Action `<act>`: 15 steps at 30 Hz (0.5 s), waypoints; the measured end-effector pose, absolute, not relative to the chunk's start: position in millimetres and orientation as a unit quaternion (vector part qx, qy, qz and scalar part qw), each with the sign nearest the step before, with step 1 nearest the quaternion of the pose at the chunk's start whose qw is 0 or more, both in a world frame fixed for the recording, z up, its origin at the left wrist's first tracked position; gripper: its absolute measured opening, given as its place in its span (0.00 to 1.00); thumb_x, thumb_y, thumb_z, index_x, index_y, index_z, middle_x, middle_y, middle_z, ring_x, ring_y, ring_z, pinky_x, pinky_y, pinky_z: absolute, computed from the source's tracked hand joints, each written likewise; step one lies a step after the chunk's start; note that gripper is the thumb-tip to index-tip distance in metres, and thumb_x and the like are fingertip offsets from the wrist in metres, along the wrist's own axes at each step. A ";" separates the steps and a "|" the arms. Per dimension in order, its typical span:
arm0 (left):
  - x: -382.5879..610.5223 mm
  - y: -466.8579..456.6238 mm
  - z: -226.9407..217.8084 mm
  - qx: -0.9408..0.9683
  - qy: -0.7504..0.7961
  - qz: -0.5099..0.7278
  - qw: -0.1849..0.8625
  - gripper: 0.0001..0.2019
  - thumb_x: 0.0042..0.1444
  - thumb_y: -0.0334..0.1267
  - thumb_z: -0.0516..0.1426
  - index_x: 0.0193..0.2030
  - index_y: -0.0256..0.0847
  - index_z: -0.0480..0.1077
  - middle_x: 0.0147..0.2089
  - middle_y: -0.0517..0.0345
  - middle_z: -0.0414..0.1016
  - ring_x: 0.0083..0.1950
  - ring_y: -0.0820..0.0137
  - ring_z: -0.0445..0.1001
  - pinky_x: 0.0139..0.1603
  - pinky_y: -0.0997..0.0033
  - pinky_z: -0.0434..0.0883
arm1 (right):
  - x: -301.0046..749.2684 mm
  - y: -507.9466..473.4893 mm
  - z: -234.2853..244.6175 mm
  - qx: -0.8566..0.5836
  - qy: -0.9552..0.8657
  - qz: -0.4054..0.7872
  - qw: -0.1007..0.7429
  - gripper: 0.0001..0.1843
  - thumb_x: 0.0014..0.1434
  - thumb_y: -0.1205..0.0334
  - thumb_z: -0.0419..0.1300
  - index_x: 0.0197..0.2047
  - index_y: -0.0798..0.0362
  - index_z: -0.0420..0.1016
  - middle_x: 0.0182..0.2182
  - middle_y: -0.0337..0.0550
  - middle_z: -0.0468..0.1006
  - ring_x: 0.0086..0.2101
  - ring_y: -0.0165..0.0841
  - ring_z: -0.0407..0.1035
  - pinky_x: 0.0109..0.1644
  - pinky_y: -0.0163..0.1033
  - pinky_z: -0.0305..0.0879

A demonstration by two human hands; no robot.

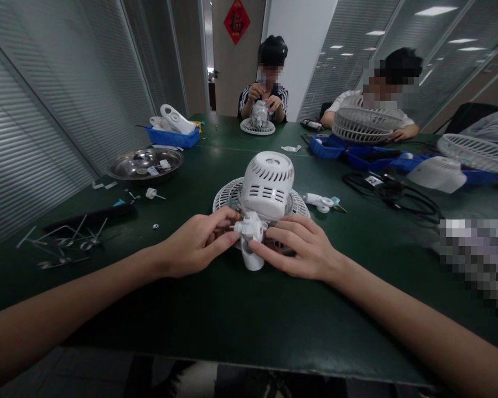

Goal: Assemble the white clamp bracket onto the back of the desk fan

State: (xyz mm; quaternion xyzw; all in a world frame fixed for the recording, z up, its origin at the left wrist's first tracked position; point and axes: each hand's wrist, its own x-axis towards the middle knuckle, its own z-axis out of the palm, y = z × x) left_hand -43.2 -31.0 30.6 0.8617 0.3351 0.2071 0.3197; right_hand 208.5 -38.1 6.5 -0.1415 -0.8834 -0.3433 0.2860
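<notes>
A white fan motor housing [269, 185] with slotted vents rests on a round white fan grille [224, 198] at the table's middle. From its near side juts a white neck joint [252, 235], ending in a short tube. My left hand [199, 240] grips the left side of this joint between thumb and fingers. On the other side, my right hand [301, 246] presses its thumb and fingers against the same joint. Both hands are closed around it; small parts between the fingertips are hidden. Just right of the grille lies a white plastic bracket piece [321, 202].
At left are a metal bowl [126, 171] of small parts, a blue bin [178, 137] and bent metal rods [66, 237]. Black cables [392, 190] and blue trays [367, 157] lie at right. Two people sit across the green table [249, 320], one handling another fan [259, 119].
</notes>
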 end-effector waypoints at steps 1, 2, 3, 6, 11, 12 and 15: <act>-42.9 -31.3 30.1 0.863 0.337 0.214 0.309 0.14 0.62 0.43 0.49 0.51 0.38 0.59 0.34 0.58 0.72 0.29 0.73 0.70 0.30 0.74 0.67 | 208.9 -38.3 6.2 -0.146 -0.880 -0.348 0.289 0.23 0.58 0.67 0.60 0.56 0.45 0.69 0.40 0.39 0.77 0.42 0.32 0.69 0.50 0.39 0.65; -42.7 -31.6 29.3 0.866 0.335 0.222 0.298 0.14 0.61 0.41 0.51 0.51 0.38 0.58 0.35 0.58 0.72 0.29 0.74 0.69 0.30 0.74 0.67 | 209.2 -38.5 5.9 -0.147 -0.877 -0.351 0.293 0.22 0.59 0.67 0.59 0.56 0.45 0.69 0.41 0.39 0.77 0.44 0.32 0.68 0.51 0.39 0.64; -42.6 -31.5 28.1 0.869 0.328 0.230 0.289 0.15 0.59 0.39 0.52 0.51 0.38 0.57 0.35 0.58 0.72 0.29 0.74 0.69 0.30 0.75 0.67 | 209.3 -38.8 5.6 -0.145 -0.877 -0.349 0.295 0.21 0.59 0.67 0.58 0.56 0.45 0.69 0.43 0.39 0.77 0.46 0.32 0.67 0.52 0.39 0.64; -44.6 -28.2 24.5 0.876 0.306 0.250 0.276 0.14 0.58 0.37 0.54 0.50 0.38 0.58 0.36 0.58 0.70 0.30 0.75 0.69 0.30 0.75 0.68 | 208.0 -40.7 4.6 -0.135 -0.895 -0.307 0.293 0.23 0.59 0.69 0.55 0.58 0.52 0.68 0.46 0.44 0.76 0.49 0.33 0.67 0.52 0.39 0.64; -55.0 -13.7 24.2 0.881 0.273 0.273 0.274 0.13 0.58 0.38 0.54 0.47 0.37 0.62 0.38 0.57 0.69 0.33 0.73 0.70 0.33 0.74 0.69 | 200.5 -46.9 3.7 -0.163 -0.920 -0.214 0.285 0.26 0.58 0.71 0.52 0.60 0.58 0.65 0.51 0.52 0.73 0.51 0.37 0.66 0.50 0.43 0.65; -57.4 -10.6 24.7 0.878 0.268 0.280 0.281 0.11 0.59 0.39 0.53 0.47 0.37 0.63 0.39 0.56 0.69 0.35 0.73 0.70 0.34 0.74 0.69 | 198.0 -47.9 3.8 -0.168 -0.923 -0.206 0.278 0.26 0.57 0.72 0.51 0.60 0.59 0.64 0.53 0.53 0.72 0.51 0.38 0.66 0.50 0.44 0.65; -64.0 -2.1 26.0 0.867 0.278 0.307 0.277 0.11 0.62 0.41 0.48 0.45 0.37 0.64 0.39 0.57 0.69 0.36 0.72 0.69 0.36 0.73 0.68 | 186.5 -49.3 4.8 -0.190 -0.934 -0.192 0.232 0.26 0.57 0.72 0.51 0.60 0.60 0.64 0.59 0.54 0.66 0.53 0.40 0.63 0.51 0.46 0.64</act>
